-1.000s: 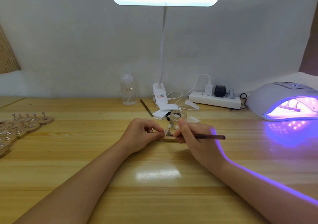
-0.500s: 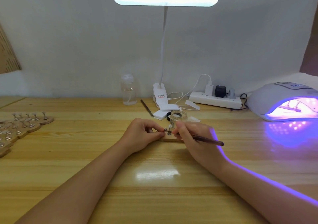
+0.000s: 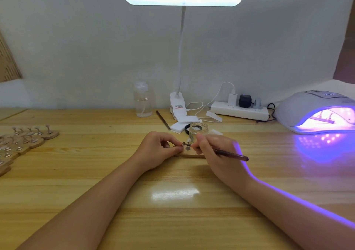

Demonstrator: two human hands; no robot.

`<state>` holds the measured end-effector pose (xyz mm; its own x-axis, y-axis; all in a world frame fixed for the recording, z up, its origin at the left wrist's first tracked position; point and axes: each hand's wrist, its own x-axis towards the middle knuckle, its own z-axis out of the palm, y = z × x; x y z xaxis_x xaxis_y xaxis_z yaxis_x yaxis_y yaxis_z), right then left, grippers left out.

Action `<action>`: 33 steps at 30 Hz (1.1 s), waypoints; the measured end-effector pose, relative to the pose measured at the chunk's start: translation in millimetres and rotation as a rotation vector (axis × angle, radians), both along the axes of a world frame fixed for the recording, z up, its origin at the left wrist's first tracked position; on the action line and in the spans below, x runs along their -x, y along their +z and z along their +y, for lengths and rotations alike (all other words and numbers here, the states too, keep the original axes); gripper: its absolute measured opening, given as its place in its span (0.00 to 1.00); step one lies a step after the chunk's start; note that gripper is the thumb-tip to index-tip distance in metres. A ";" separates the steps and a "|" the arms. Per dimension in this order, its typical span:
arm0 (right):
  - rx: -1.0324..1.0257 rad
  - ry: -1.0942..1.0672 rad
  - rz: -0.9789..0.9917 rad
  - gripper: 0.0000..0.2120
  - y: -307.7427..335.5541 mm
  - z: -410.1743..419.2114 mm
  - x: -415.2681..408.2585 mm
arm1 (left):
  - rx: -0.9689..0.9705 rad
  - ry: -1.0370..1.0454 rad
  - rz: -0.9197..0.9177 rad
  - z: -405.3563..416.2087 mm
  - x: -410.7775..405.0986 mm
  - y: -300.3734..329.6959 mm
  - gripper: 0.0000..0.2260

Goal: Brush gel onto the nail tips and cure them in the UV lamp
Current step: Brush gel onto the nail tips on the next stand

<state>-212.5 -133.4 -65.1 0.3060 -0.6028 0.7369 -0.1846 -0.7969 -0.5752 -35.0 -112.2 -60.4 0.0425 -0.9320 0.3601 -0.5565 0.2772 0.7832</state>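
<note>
2 hands (image 3: 157, 150) (image 3: 217, 151), 1 brush (image 3: 232, 155), 1 UV lamp (image 3: 299, 111)

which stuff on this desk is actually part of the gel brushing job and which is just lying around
In use:
left hand
right hand
thin dark brush
small wooden nail-tip stand
clear glass gel jar
white lit UV lamp
row of waiting wooden stands

Lying about:
clear plastic pump bottle
white power strip
spare dark stick
</note>
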 end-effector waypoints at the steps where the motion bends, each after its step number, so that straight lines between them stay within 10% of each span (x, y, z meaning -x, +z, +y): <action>1: -0.039 0.010 -0.011 0.16 -0.3 0.6 0.0 | -0.004 0.004 0.000 0.1 0.1 0.1 0.09; 33: 0.016 0.027 -0.021 0.15 2.3 3.2 1.6 | 0.022 -0.021 0.043 0.7 -0.9 0.4 0.09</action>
<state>-214.2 -130.3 -62.8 0.3067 -0.5823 0.7529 -0.1506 -0.8108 -0.5657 -34.1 -111.5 -60.0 0.0387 -0.9246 0.3790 -0.5159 0.3063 0.8000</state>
